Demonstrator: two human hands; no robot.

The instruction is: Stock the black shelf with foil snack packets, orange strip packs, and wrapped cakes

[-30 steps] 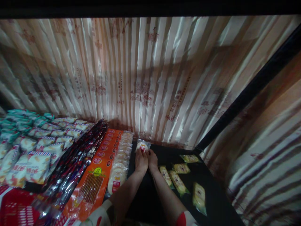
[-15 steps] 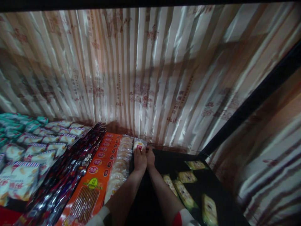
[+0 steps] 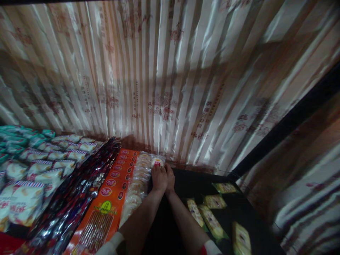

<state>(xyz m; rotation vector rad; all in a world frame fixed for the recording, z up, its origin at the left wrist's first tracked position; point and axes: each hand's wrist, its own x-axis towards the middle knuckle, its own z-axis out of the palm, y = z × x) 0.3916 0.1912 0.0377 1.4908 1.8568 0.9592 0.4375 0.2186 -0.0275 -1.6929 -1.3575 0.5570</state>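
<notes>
My left hand (image 3: 158,177) and my right hand (image 3: 170,179) reach forward side by side to the back of a dark shelf (image 3: 186,184). Both close their fingertips on a small clear packet with a round pale cake (image 3: 157,161). The packet lies at the far end of the shelf, next to a column of the same cake packets (image 3: 136,180) on its left. Both forearms stretch up from the bottom edge.
Orange snack packs (image 3: 111,187), dark shiny packs (image 3: 82,191) and white striped bags (image 3: 32,177) lie in rows to the left. Several yellow-green packets (image 3: 209,212) are scattered on the dark shelf to the right. A striped satin curtain (image 3: 164,78) hangs behind.
Both hands have pushed the cake packet a little further back and left, up against the end of the column of cake packets. The view has tilted slightly.
</notes>
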